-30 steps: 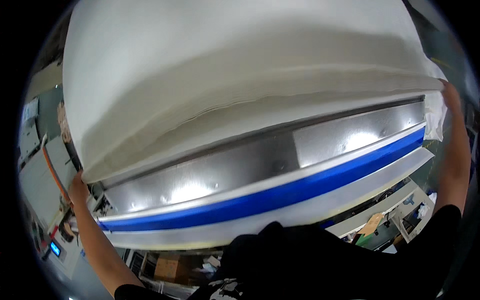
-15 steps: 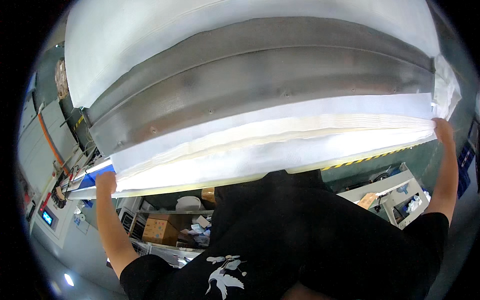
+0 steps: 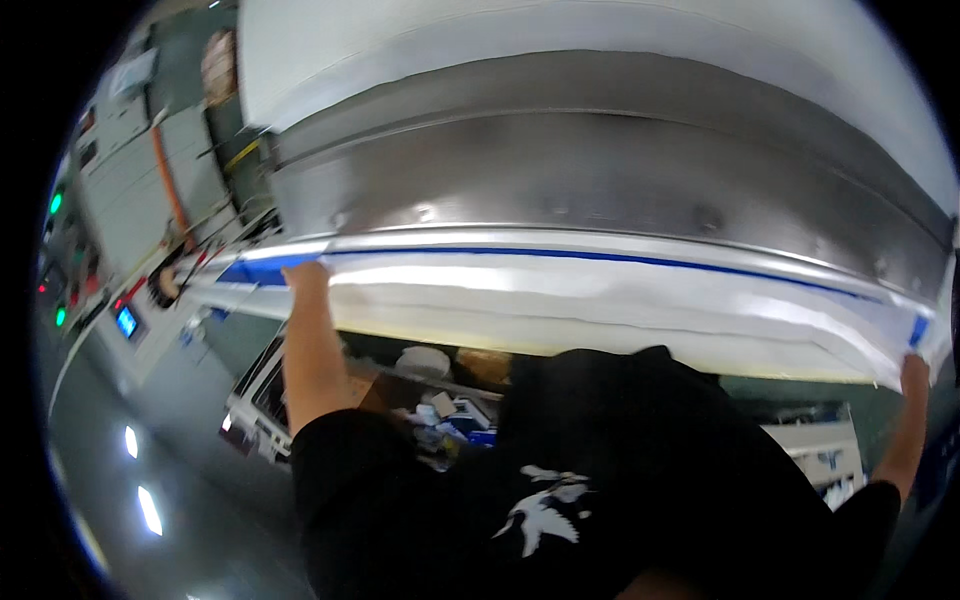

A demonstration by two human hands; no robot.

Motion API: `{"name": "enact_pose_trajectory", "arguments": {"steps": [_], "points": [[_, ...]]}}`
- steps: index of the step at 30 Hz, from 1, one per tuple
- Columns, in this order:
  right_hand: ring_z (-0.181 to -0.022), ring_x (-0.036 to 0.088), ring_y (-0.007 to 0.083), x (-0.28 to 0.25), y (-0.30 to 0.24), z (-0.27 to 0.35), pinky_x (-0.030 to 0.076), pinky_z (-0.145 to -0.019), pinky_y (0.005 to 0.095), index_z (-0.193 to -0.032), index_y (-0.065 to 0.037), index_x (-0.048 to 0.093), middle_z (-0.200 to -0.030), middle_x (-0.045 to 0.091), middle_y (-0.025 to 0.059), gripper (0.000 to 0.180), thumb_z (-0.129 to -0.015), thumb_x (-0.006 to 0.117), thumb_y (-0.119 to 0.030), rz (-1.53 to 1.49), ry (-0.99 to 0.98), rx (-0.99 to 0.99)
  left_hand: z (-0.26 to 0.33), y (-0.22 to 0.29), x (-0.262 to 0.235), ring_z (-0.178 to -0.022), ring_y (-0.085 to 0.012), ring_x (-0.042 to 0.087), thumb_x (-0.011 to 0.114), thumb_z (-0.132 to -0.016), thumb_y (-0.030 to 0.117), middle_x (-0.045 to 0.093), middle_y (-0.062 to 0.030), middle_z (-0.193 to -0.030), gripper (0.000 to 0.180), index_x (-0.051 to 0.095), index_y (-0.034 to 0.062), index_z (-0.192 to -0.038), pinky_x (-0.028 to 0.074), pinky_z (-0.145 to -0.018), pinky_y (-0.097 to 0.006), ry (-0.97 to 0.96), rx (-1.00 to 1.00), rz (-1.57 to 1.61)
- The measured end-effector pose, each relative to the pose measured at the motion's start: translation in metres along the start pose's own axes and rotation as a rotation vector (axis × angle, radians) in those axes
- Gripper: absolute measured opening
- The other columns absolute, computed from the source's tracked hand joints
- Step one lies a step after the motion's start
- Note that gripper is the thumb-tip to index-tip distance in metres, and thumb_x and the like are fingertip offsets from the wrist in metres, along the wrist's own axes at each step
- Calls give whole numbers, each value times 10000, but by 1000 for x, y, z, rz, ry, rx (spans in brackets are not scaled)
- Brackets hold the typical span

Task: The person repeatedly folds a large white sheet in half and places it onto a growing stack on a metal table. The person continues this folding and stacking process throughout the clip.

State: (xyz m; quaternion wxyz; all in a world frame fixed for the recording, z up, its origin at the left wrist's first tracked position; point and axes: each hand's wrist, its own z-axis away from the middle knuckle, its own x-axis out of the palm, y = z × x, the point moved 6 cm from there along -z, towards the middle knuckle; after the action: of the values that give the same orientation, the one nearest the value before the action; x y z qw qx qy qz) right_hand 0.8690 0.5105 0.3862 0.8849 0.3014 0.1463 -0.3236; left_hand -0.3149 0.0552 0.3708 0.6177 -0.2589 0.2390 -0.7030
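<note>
A long white layered sheet of cloth-like material (image 3: 480,292) stretches across in front of me, with folds running along it. My left hand (image 3: 308,274) is closed on its left end, beside a blue strip (image 3: 550,253) that runs along the far edge of the bed. At the far right my right hand (image 3: 914,372) grips the other end, close to a short blue piece (image 3: 918,330). The fingertips of both hands are partly hidden and blurred. Beyond the sheet stands a curved grey metal panel (image 3: 600,170) with several small fasteners along its lower edge.
White material (image 3: 340,60) covers the machine above the metal panel. A control box with a lit screen (image 3: 127,321) and an orange hose (image 3: 170,185) sit at the left. Below the bed, a shelf holds small items (image 3: 460,415); a white rack (image 3: 815,450) stands lower right.
The white sheet now lies nearer my body, baring the blue strip and a pale rail below the metal panel. Both hands still hold its ends. The whole view has shifted and turned.
</note>
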Motion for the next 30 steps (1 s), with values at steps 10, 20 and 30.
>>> {"name": "enact_pose_trajectory", "arguments": {"steps": [10,20,30], "points": [[-823,582,355,-25,-62,-19,469,-725,446,-842,-13,605,-867,618,191,227,-674,581,-166,-166,-258,-107,1,-98,60,-876,-305,626,515,-833,141,653,-126,-1004,320,591,120,-1144,497,-746,-399,809,-95,849],[-897,617,309,-207,-207,19,486,-768,373,-1045,-31,621,-959,651,164,574,-530,744,-253,-467,-438,-262,119,-32,-53,-878,-336,619,471,-862,267,653,-132,-980,307,614,135,-1099,487,-750,-424,657,-145,911],[-801,613,337,-222,-274,14,492,-699,431,-809,-68,650,-830,646,154,305,-599,708,-282,-256,-156,-378,122,2,29,-869,-292,629,505,-890,242,658,-126,-961,261,614,117,-1091,488,-735,-372,819,-156,1297]]}}
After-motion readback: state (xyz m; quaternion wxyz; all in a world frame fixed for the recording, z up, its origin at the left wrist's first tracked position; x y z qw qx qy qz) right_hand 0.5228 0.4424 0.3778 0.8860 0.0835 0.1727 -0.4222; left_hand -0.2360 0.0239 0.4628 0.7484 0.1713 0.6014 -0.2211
